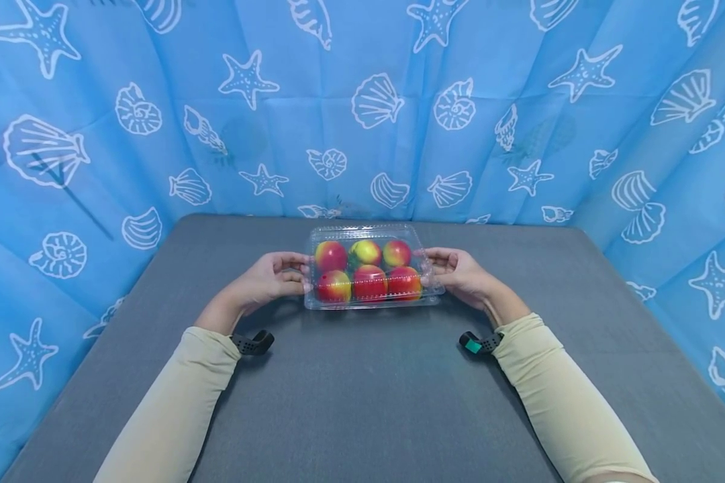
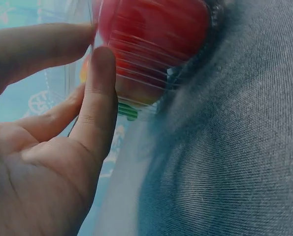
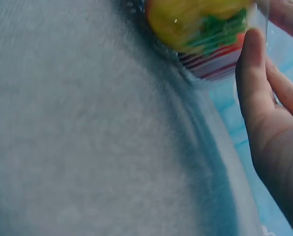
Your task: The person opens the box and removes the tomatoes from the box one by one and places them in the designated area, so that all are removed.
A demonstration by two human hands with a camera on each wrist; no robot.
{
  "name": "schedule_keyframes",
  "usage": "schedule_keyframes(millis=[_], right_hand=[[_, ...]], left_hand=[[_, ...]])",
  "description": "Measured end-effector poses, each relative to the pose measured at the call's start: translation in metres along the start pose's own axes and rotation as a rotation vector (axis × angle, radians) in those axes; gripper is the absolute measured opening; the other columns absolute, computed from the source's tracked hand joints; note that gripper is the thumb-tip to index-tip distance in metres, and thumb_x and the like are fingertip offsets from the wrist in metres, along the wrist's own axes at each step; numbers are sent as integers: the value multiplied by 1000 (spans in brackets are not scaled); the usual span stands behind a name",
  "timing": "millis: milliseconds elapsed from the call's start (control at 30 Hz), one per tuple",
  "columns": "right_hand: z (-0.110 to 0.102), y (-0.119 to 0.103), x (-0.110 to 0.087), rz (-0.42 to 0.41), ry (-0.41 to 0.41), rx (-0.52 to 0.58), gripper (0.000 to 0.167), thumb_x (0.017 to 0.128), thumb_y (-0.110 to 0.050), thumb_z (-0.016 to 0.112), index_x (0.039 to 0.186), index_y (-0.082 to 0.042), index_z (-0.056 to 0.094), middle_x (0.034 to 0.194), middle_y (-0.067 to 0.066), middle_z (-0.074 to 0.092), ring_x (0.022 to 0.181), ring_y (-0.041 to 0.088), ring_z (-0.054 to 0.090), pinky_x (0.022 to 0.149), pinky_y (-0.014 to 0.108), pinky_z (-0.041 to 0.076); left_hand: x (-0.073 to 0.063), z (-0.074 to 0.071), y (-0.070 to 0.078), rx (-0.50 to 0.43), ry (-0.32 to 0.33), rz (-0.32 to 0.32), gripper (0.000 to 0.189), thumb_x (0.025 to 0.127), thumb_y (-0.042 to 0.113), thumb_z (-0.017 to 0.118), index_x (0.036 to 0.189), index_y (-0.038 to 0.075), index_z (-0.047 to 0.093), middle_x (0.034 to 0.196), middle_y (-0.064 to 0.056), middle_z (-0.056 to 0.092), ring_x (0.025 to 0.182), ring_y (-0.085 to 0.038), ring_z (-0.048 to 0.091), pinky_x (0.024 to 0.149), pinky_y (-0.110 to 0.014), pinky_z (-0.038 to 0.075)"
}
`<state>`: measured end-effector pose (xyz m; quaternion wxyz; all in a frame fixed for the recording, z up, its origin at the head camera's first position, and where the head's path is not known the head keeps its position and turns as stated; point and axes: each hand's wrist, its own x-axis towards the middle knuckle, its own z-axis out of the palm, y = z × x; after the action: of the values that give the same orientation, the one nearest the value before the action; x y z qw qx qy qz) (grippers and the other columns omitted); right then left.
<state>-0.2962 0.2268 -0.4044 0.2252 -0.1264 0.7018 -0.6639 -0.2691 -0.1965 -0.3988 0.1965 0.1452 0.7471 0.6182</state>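
Note:
A clear plastic clamshell box (image 1: 362,232) with its lid down lies near the far side of the table. Several red and yellow apple-like fruits (image 1: 370,284) fill it in two rows. My left hand (image 1: 266,280) pinches the box's left edge between thumb and fingers; in the left wrist view the thumb lies flat along the plastic side, beside a red fruit (image 2: 171,27). At the opposite end my right hand (image 1: 464,276) pinches the right edge the same way. Green (image 3: 222,32) shows through the ribbed wall there, next to a yellow fruit (image 3: 173,22).
A grey cloth-covered table (image 1: 362,396) spreads out in front of me. Behind it and on both sides hangs a blue curtain (image 1: 332,127) with white shells and starfish. Black bands (image 1: 254,343) sit at both wrists, below pale sleeves (image 1: 175,402).

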Motion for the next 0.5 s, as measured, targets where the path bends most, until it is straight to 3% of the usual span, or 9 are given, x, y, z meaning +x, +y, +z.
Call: schedule_keyframes(millis=[100,267,333,500], right_hand=[[-1,1,0,-3,-15,33,66,97,8,65,157,5,40,147,17,60,116,9,71,99,27,60],[-1,4,0,-19,-77,83,64,96,11,65,156,8,40,114,4,69,97,11,71,92,27,63],[-1,4,0,-20,-85,74,63,97,10,66,155,9,41,110,3,68,94,11,69,91,26,63],[-4,2,1,3,-69,51,60,97,8,67,153,6,44,109,4,68,91,12,71,90,28,64]], left_hand=[[-1,1,2,26,-2,-24,78,91,3,79,159,-1,39,140,-21,52,114,-20,66,94,-25,60],[-2,5,-4,137,-112,-123,122,82,22,92,171,8,9,145,-18,49,119,-24,60,101,-32,56],[-2,4,-7,152,-134,-134,125,83,26,92,171,8,5,144,-17,49,119,-25,59,103,-33,55],[-4,2,-6,149,-109,-118,124,83,24,92,172,11,6,145,-16,48,117,-26,61,107,-35,55]])
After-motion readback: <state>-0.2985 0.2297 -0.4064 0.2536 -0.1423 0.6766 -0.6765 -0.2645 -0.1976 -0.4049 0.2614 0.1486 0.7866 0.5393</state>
